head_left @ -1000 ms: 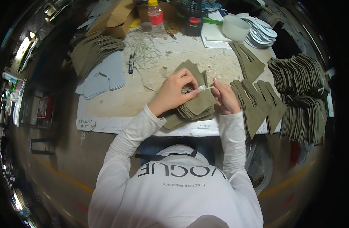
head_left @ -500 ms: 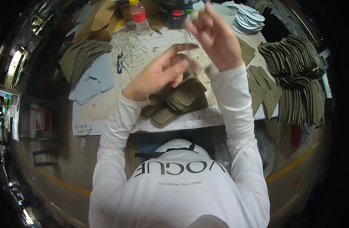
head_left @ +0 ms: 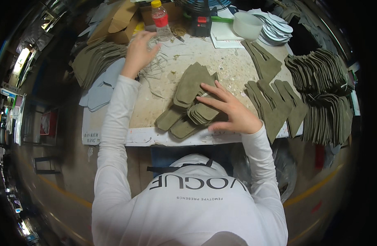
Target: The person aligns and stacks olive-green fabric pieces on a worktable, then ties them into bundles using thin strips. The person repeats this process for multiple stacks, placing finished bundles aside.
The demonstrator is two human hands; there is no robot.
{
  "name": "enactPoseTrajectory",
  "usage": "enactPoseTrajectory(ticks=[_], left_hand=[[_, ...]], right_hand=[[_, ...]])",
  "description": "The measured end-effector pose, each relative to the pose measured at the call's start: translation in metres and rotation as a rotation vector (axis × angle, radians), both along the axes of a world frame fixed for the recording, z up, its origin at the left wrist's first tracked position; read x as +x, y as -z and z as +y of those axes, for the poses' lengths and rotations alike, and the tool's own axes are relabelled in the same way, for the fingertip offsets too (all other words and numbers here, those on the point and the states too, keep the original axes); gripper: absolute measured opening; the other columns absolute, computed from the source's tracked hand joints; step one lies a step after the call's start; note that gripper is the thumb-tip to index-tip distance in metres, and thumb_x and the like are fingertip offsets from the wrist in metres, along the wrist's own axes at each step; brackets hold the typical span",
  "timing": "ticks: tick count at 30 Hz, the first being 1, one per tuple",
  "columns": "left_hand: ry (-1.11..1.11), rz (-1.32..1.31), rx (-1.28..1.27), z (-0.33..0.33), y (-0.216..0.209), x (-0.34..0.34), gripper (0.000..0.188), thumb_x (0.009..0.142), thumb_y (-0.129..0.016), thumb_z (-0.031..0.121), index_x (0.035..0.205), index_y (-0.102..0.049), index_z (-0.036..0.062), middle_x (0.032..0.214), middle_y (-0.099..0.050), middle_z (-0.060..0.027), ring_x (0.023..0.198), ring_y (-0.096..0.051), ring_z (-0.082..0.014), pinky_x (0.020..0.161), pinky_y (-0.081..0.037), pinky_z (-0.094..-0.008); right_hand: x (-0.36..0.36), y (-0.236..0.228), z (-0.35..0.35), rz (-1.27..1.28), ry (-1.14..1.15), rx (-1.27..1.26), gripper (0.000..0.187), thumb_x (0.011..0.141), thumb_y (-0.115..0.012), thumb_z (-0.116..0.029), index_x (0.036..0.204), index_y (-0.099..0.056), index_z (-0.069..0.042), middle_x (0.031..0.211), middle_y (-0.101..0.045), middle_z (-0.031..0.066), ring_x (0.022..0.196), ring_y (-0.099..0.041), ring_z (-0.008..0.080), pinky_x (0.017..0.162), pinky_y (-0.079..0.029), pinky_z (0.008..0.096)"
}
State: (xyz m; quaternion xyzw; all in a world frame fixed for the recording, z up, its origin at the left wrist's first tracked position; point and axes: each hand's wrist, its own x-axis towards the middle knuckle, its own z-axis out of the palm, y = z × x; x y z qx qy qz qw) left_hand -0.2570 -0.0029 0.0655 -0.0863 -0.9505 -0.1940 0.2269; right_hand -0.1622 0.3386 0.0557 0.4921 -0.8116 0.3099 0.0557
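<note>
My right hand point(head_left: 234, 110) lies with fingers spread over the right side of a pile of olive-green cut pieces point(head_left: 194, 84) near the table's front edge. The pieces look like suede or fabric and sit in small stacks, one laid across the others. My left hand point(head_left: 140, 52) is at the far left, over a loose heap of thin pale strips point(head_left: 156, 70) and close to a clear bottle point(head_left: 162, 24) with a yellow cap. Its thumb and fingers are apart, with nothing visible between them.
More olive pieces point(head_left: 274, 102) lie at the right, beside tall olive stacks point(head_left: 322, 74). At the left are an olive stack point(head_left: 94, 61) and light-blue pieces point(head_left: 102, 92). A cardboard box point(head_left: 118, 20), a white tub point(head_left: 246, 25) and pale-blue pieces point(head_left: 274, 26) stand along the back.
My hands were raised together above the pile. The left has since moved away to the far left over the strips; the right has come down onto the olive pieces.
</note>
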Motion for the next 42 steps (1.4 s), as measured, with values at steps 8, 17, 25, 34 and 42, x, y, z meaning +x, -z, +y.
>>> enactPoseTrajectory(ticks=[8, 17, 25, 34, 42], left_hand=[[0.814, -0.531, 0.736, 0.056, 0.017, 0.047, 0.092, 0.091, -0.026, 0.076, 0.140, -0.047, 0.0018, 0.144, -0.048, -0.0137, 0.136, -0.042, -0.0271, 0.115, -0.028, -0.0370], [1.010, -0.811, 1.938, 0.071, 0.018, 0.099, 0.108, 0.080, -0.042, 0.083, 0.150, -0.025, 0.0014, 0.150, -0.038, -0.0155, 0.137, -0.040, -0.0277, 0.113, -0.034, -0.0443], [0.477, -0.757, 2.007, 0.077, 0.038, 0.108, 0.032, 0.089, -0.065, 0.007, 0.120, -0.058, -0.0002, 0.111, -0.066, -0.0106, 0.099, -0.067, -0.0223, 0.089, -0.056, -0.0372], [0.340, -0.592, 2.027, 0.053, 0.036, 0.115, 0.032, 0.088, -0.063, 0.006, 0.119, -0.057, -0.0015, 0.110, -0.065, -0.0107, 0.099, -0.066, -0.0221, 0.089, -0.055, -0.0371], [0.271, -0.299, 2.115, 0.008, 0.040, 0.155, 0.030, 0.088, -0.061, 0.005, 0.117, -0.057, -0.0022, 0.113, -0.064, -0.0103, 0.102, -0.064, -0.0217, 0.090, -0.053, -0.0356]], right_hand=[[-0.038, -0.005, -0.036, -0.291, 0.397, -0.795, 0.028, 0.092, -0.067, -0.029, 0.099, -0.071, -0.002, 0.073, -0.071, 0.0077, 0.062, -0.061, 0.0116, 0.061, -0.049, 0.0277], [-0.080, -0.023, -0.056, -1.201, 0.327, -0.757, 0.018, 0.097, -0.052, -0.016, 0.107, -0.062, -0.005, 0.077, -0.062, -0.0009, 0.050, -0.048, 0.0060, 0.040, -0.034, 0.0206], [-0.080, -0.008, -0.056, 0.023, 0.590, -0.601, 0.027, 0.085, -0.069, -0.018, 0.112, -0.069, -0.012, 0.108, -0.061, 0.0112, 0.097, -0.058, 0.0279, 0.079, -0.050, 0.0382], [-0.097, -0.009, -0.113, -0.004, 0.155, -0.433, 0.014, 0.079, -0.075, -0.017, 0.085, -0.068, -0.007, 0.095, -0.065, 0.0055, 0.095, -0.056, 0.0268, 0.082, -0.046, 0.0364], [-0.170, -0.008, -0.198, -0.231, 0.376, -0.430, 0.011, 0.078, -0.072, -0.015, 0.079, -0.069, -0.004, 0.087, -0.068, 0.0169, 0.085, -0.067, 0.0319, 0.078, -0.052, 0.0410]])
